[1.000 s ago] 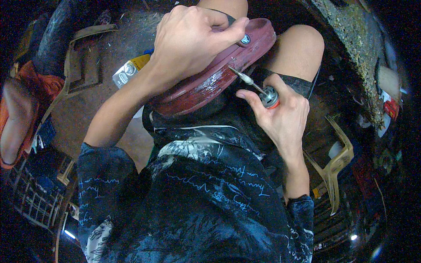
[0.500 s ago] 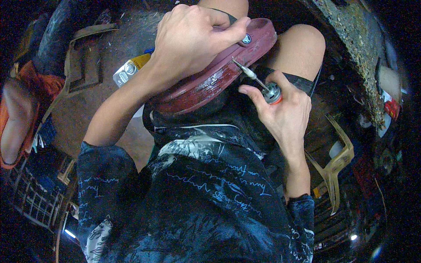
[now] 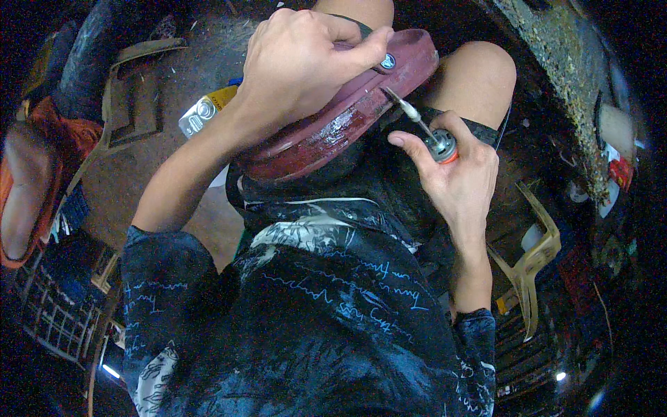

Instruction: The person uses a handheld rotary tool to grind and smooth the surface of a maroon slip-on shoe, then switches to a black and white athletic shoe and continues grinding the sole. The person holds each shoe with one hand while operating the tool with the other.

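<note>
A maroon clog (image 3: 389, 101) with a small round blue badge lies tilted across my thighs. My left hand (image 3: 306, 59) is closed over its upper part, thumb pressed near the badge. The clog's side facing me carries a wet, shiny streak. My right hand (image 3: 451, 156) grips a brush (image 3: 411, 111) by its round silver-grey cap with an orange-red rim. From the cap a thin rod runs up to a whitish section, and the dark tip meets the clog's side below the badge. The lower fingers of my right hand are hidden behind the palm.
Behind my left forearm stands a yellow and silver package (image 3: 201, 115). Tan plastic chair parts show at the left (image 3: 111, 104) and right (image 3: 531, 267). A rough, crusted slab edge (image 3: 563, 90) runs along the upper right. An orange-edged object (image 3: 28, 187) sits at far left.
My right hand has shifted slightly right with the brush, and its tip has slid along the clog's side toward the right end. My left hand and the clog have barely moved.
</note>
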`<state>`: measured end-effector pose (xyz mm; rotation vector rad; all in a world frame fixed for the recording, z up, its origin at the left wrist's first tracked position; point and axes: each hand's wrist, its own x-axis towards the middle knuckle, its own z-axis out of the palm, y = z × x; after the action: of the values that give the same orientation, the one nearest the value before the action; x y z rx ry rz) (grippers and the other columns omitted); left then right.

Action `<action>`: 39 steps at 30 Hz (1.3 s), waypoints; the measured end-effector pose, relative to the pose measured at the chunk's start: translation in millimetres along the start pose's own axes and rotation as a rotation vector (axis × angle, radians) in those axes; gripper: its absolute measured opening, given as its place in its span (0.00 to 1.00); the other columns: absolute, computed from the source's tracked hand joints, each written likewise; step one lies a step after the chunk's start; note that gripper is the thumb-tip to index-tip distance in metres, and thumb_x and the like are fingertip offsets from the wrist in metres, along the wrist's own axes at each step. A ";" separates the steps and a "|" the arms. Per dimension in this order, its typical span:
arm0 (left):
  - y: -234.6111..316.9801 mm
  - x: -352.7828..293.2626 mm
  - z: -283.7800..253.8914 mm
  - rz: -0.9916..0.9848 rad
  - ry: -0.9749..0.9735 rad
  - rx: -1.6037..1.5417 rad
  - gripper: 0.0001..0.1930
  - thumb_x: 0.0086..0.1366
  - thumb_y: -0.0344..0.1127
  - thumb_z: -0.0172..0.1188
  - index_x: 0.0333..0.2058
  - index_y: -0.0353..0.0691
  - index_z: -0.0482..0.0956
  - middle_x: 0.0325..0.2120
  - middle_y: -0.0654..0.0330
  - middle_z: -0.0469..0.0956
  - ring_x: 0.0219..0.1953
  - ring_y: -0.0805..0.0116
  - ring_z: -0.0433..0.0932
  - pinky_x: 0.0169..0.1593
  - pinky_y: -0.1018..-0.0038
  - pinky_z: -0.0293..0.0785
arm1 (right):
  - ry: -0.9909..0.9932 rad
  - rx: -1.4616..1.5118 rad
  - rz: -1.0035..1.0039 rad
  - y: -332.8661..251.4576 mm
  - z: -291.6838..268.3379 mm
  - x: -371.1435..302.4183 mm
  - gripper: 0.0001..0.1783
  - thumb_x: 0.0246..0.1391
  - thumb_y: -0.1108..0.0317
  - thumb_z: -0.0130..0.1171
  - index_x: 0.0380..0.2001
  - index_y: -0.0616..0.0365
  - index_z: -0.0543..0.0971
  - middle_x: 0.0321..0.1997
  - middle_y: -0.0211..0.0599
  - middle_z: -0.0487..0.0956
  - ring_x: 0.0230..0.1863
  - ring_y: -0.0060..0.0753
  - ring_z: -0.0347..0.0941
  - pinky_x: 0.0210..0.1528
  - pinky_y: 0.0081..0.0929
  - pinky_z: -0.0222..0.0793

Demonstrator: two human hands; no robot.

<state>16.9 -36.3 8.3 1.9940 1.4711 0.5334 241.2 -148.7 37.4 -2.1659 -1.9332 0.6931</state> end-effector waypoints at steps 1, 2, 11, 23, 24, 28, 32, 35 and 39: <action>-0.2 0.5 0.6 -0.015 -0.001 0.038 0.28 0.68 0.67 0.65 0.32 0.47 0.96 0.18 0.46 0.84 0.26 0.42 0.88 0.40 0.53 0.87 | 0.012 0.025 -0.010 -1.0 0.5 -0.2 0.34 0.49 0.34 0.83 0.33 0.58 0.86 0.19 0.43 0.80 0.23 0.53 0.81 0.31 0.44 0.77; -0.4 0.3 0.1 0.003 -0.011 0.000 0.25 0.69 0.60 0.66 0.29 0.43 0.92 0.18 0.45 0.81 0.25 0.40 0.84 0.36 0.53 0.82 | 0.012 0.025 -0.008 -1.6 0.5 0.3 0.34 0.49 0.34 0.83 0.33 0.58 0.86 0.19 0.43 0.80 0.23 0.53 0.81 0.31 0.44 0.77; 1.3 0.5 -3.6 0.021 -0.046 -0.074 0.24 0.72 0.47 0.69 0.22 0.34 0.83 0.18 0.42 0.76 0.21 0.38 0.77 0.28 0.53 0.72 | -0.023 0.018 -0.036 -6.6 3.8 4.2 0.33 0.49 0.34 0.83 0.32 0.56 0.86 0.20 0.43 0.81 0.24 0.54 0.82 0.32 0.45 0.78; 5.5 0.3 -3.2 -0.001 -0.060 -0.088 0.26 0.72 0.48 0.69 0.21 0.33 0.82 0.17 0.41 0.76 0.20 0.39 0.78 0.28 0.54 0.72 | -0.009 0.014 -0.122 -7.5 7.1 0.1 0.33 0.49 0.36 0.83 0.31 0.57 0.85 0.19 0.41 0.79 0.22 0.52 0.82 0.30 0.43 0.77; 5.3 0.2 -2.9 0.004 -0.054 -0.092 0.26 0.72 0.48 0.68 0.20 0.33 0.82 0.17 0.41 0.76 0.20 0.38 0.78 0.28 0.54 0.73 | -0.007 0.013 -0.125 -6.9 7.1 -0.2 0.32 0.49 0.36 0.84 0.31 0.57 0.85 0.19 0.41 0.79 0.22 0.52 0.82 0.30 0.43 0.77; 3.1 -0.3 -1.0 0.026 -0.034 -0.070 0.25 0.72 0.49 0.68 0.21 0.34 0.83 0.17 0.42 0.77 0.20 0.38 0.78 0.29 0.54 0.73 | -0.003 0.013 -0.094 -2.3 4.7 -0.1 0.33 0.49 0.36 0.84 0.32 0.57 0.85 0.19 0.42 0.79 0.22 0.52 0.82 0.30 0.43 0.77; 0.5 -1.1 -1.8 0.079 -0.028 -0.049 0.25 0.72 0.49 0.68 0.21 0.35 0.84 0.17 0.43 0.77 0.20 0.39 0.79 0.28 0.54 0.74 | 0.007 0.008 -0.029 0.4 1.6 0.8 0.32 0.49 0.36 0.84 0.32 0.57 0.85 0.19 0.42 0.79 0.22 0.51 0.81 0.30 0.42 0.77; 0.3 -1.7 -2.3 0.079 -0.020 -0.066 0.25 0.72 0.48 0.68 0.21 0.35 0.83 0.17 0.43 0.77 0.20 0.39 0.79 0.28 0.54 0.73 | -0.001 -0.018 -0.023 -0.1 1.4 1.5 0.33 0.50 0.36 0.83 0.32 0.57 0.86 0.18 0.42 0.79 0.22 0.51 0.81 0.30 0.42 0.76; 1.1 -1.2 -3.1 0.061 -0.032 -0.066 0.25 0.72 0.48 0.68 0.20 0.35 0.82 0.17 0.43 0.77 0.20 0.39 0.78 0.28 0.54 0.73 | -0.009 0.005 -0.032 -2.8 2.6 0.7 0.33 0.49 0.35 0.83 0.32 0.56 0.86 0.18 0.42 0.79 0.22 0.51 0.81 0.30 0.43 0.76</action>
<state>15.4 -37.0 11.3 1.9917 1.3602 0.5660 237.6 -148.0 36.0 -2.1273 -1.9643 0.7027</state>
